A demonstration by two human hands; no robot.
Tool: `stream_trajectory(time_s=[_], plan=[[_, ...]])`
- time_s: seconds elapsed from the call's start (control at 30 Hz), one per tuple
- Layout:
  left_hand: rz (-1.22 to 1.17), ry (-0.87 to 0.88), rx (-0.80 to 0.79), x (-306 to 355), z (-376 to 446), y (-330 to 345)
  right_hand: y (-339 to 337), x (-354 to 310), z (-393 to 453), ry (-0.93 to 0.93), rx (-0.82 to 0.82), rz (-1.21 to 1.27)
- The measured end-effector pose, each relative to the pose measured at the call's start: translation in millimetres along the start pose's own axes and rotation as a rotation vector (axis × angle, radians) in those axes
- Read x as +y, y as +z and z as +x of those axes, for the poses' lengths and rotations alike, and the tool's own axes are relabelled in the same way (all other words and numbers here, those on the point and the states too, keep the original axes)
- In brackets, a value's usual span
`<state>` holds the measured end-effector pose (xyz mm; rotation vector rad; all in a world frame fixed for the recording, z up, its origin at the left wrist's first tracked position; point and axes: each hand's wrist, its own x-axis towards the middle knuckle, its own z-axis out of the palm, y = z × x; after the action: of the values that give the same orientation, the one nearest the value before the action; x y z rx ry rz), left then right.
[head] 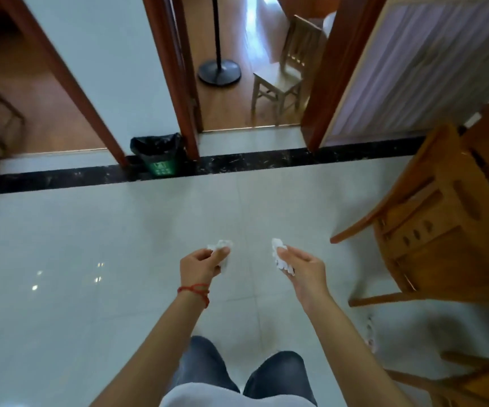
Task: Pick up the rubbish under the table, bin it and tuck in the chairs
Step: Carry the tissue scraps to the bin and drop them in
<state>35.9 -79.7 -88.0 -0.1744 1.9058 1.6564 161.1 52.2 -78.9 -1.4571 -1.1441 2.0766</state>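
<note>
Crumpled tissue (221, 245) pinched in left grip (200, 264), another tissue (278, 255) in right grip (302, 267).

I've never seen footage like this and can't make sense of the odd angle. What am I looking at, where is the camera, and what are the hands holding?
There is no machine here: a person wears one wide-angle camera on the head, looking forward and down, so you see their own arms and knees. It is the only view. The left hand, with a red string at the wrist, pinches a crumpled white tissue in its fingers. The right hand pinches another white tissue. Ahead, against the wall between two doorways, stands a small green bin lined with a black bag, on the pale tiled floor. To the right is a wooden chair; a smaller chair stands in the room beyond.
</note>
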Motion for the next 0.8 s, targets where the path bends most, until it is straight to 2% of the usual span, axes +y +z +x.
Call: stream_trajectory(time_s=[0.27, 0.43, 0.6, 0.8], plan=[[-0.073, 0.005, 0.114, 23.9, 52.9, -127.2, 145.0, 36.7, -12.2, 0.057, -0.125, -0.070], [-0.103, 0.000, 0.148, 40.9, 90.3, -182.6, 206.5, 48.2, -6.7, 0.077, -0.138, -0.072], [-0.160, 0.008, 0.158, 58.7, 122.1, -205.7, 246.8, 43.7, 8.4, 0.094, -0.129, -0.075], [-0.212, -0.011, 0.171, 81.8, 169.2, -203.5, 292.8, 19.1, 46.7, 0.085, -0.161, -0.078]])
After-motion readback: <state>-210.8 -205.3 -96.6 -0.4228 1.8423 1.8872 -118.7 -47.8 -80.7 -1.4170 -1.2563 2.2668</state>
